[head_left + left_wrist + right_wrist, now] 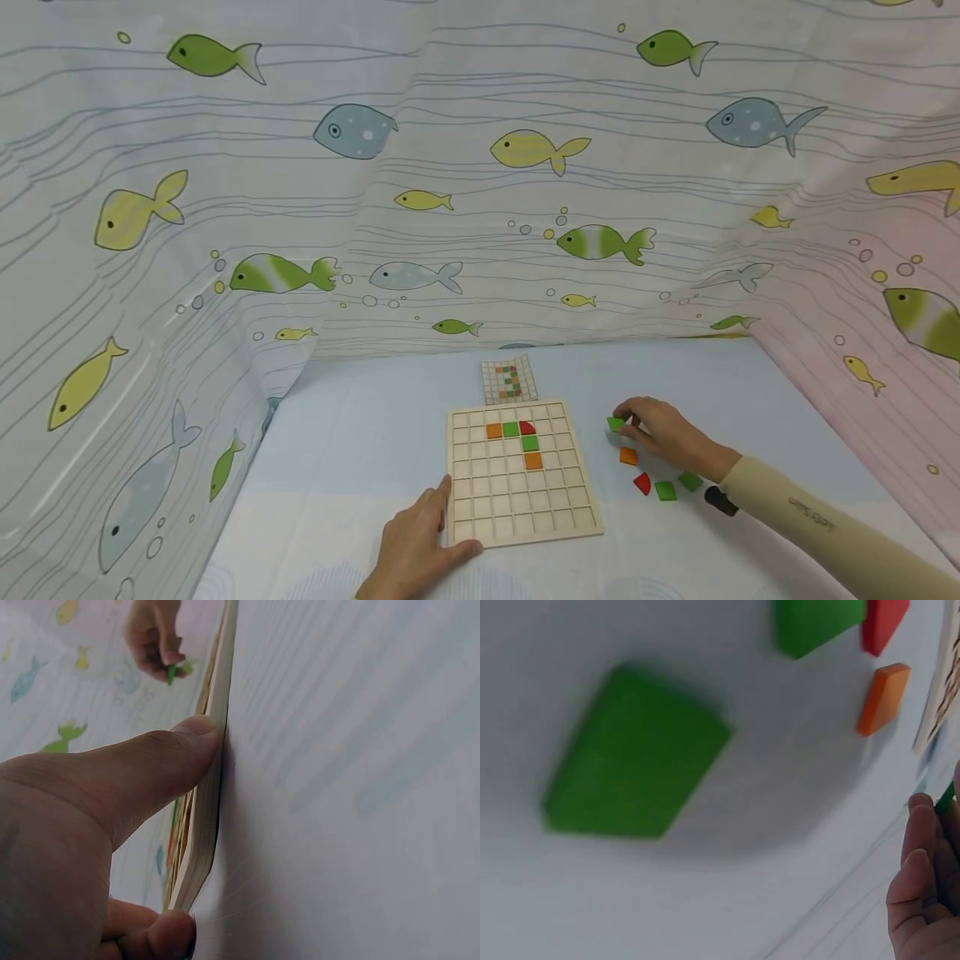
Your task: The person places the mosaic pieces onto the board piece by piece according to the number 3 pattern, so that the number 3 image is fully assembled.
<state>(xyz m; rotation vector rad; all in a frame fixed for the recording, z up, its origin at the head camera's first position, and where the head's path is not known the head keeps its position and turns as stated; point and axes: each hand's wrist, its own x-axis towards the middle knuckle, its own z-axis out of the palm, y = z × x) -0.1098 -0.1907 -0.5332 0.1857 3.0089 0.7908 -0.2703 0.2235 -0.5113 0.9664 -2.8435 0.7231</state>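
Note:
A pale wooden grid board point(495, 500) lies flat, with several tiles in its upper cells: an orange square point(493, 431), a green square point(511, 429), a red quarter-round point(527, 427), then another green and orange one below. At its near left corner rests my left hand point(416, 533), fingers along the left side and the straight thumb point(196, 729) against the near edge. Right of the board, my right hand point(667, 429) pinches a green tile point(615, 423) between thumb and fingers, above the table. In the right wrist view the fingers partly hide this tile.
Loose on the table below my right hand are an orange square point(628, 456), a red quarter-round point(642, 483) and two green squares point(665, 491). Behind the board a small pattern card point(491, 387) shows a coloured grid. Fish-printed cloth point(480, 183) surrounds the table.

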